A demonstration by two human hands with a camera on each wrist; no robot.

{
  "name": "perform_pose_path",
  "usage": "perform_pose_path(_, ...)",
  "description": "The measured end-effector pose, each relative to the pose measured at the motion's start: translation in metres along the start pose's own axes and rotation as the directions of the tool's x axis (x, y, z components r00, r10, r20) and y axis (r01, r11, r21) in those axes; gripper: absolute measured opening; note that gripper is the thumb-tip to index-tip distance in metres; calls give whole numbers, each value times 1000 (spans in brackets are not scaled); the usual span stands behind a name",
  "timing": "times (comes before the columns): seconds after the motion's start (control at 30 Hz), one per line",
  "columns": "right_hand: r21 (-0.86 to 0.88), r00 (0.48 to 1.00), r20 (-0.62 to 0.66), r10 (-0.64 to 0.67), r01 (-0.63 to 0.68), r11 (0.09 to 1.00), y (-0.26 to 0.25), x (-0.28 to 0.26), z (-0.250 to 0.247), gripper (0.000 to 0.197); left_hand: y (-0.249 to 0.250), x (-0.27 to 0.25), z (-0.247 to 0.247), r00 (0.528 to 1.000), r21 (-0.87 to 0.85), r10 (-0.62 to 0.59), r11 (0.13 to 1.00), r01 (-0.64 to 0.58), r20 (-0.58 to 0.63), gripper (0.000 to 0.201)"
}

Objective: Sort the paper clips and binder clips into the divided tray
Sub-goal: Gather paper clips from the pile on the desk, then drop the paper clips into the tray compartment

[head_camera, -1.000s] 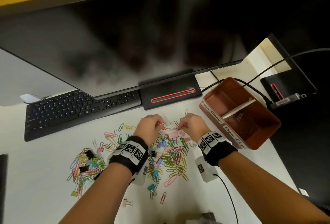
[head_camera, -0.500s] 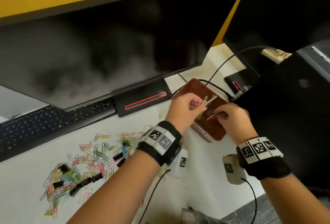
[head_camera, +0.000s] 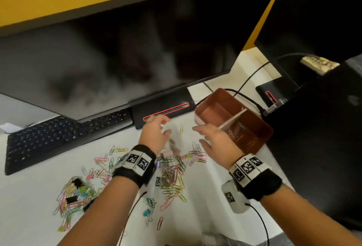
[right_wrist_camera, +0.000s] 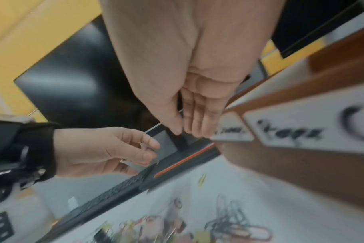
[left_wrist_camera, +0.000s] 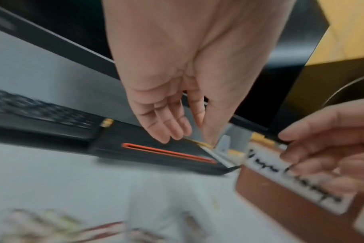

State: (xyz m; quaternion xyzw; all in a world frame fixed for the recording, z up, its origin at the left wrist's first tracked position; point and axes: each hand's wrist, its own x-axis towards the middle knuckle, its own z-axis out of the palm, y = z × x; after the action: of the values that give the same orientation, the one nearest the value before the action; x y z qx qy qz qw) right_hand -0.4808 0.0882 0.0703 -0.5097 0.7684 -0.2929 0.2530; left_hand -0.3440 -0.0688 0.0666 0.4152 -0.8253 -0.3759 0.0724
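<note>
Above the scattered paper clips (head_camera: 172, 175), both hands' fingers (head_camera: 197, 128) hang loose, empty, beside the tray (head_camera: 262, 128).

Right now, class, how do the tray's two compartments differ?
The near compartment of the brown tray holds a few paper clips; the far compartment looks empty. The right hand partly covers the near compartment's corner; the far compartment is unobstructed. Both share a white divider.

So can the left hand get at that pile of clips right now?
Probably yes. The left hand is open and holds nothing, above the desk just beyond the clips, with nothing between them.
</note>
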Motion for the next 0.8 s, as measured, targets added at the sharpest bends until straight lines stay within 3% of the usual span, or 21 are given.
perform_pose_path(0.1, -116, 978, 202, 48, -25, 993, -4, 33, 36, 57, -47, 1, -15, 983, 195, -133, 975, 107, 129, 40)
perform_pose_path(0.2, -253, 945, 297, 134, -57, 966, 0, 63, 57, 66, -70, -2, -14, 960, 257, -161, 961, 100, 228, 44)
perform_pose_path(0.37, -304, 937, 311, 157, -58, 951, 9, 83, 73, 42, -77, 0, 2, 942, 263, -100, 965, 12, 322, 42)
perform_pose_path(0.57, -328, 925, 326, 196, -83, 941, 17, 82, 71, 19, -73, 7, 14, 945, 326, -104, 945, -3, 311, 9)
perform_pose_path(0.67, -377, 893, 365, 262, -116, 919, 14, 82, 68, 15, -73, 9, 15, 931, 344, -117, 939, -10, 345, 9)
perform_pose_path(0.8, -304, 930, 283, 235, -146, 941, 9, 77, 72, 11, -76, 9, 16, 919, 337, -94, 940, -44, 382, 15)
